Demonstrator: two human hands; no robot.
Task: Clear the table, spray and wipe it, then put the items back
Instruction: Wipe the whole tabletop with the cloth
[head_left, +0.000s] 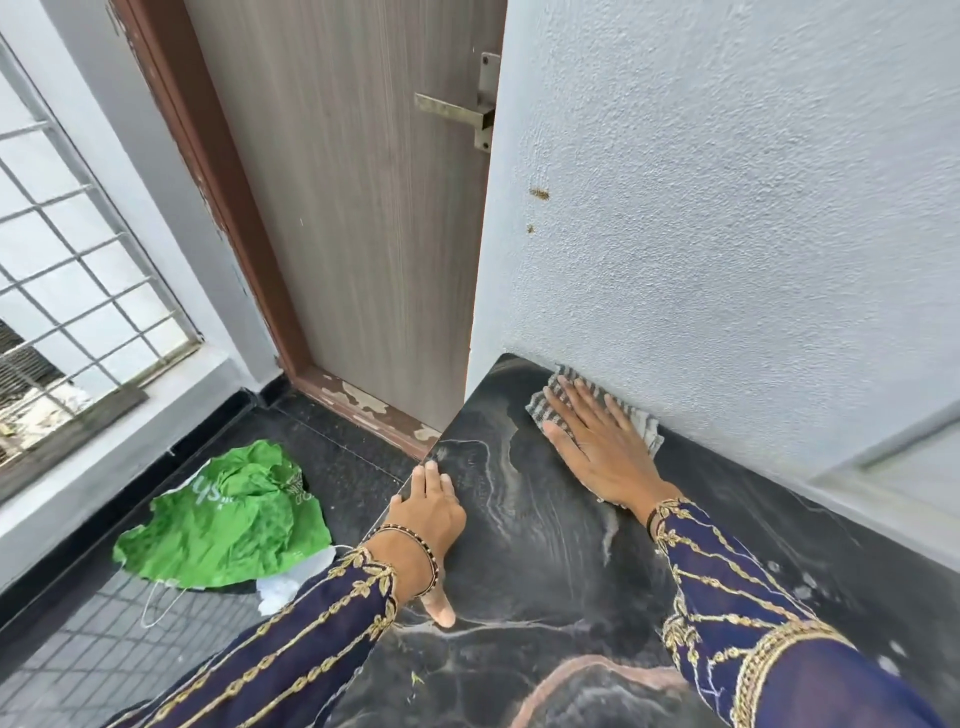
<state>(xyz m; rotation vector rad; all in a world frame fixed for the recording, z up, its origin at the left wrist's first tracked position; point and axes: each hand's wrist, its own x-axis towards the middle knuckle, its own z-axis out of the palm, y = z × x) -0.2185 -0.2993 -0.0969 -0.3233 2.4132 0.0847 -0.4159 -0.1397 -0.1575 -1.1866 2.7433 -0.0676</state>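
Striped grey-and-white cloth (592, 410) lies flattened under the right hand (597, 447), which presses down on it with the palm flat and the fingers spread wide, not gripping but pinning it to the surface. The cloth sits at the far corner of the table (545, 561), right where the tabletop meets the textured white wall (727, 208), with its edges poking out beyond the fingertips and beside the wrist. The left hand (428, 525) rests on the table's left edge, fingers lying loosely along the rim and the thumb stretched out flat on top; it holds nothing. A thin beaded bangle (415, 551) circles the left wrist, and both arms wear dark blue sleeves (737, 613) with gold leaf embroidery. The tabletop is dark polished stone with pale swirling veins and a pinkish curve near the bottom, and nothing but the cloth and the hands lies on the part in view. Down on the dark floor to the left of the table, a crumpled green bag (228, 519) lies, with a bit of white material beside it. Beyond stands a grey wood-grain door (353, 208) in a brown frame, with a metal latch (462, 111) near its right edge. A barred window (67, 270) fills the far left.
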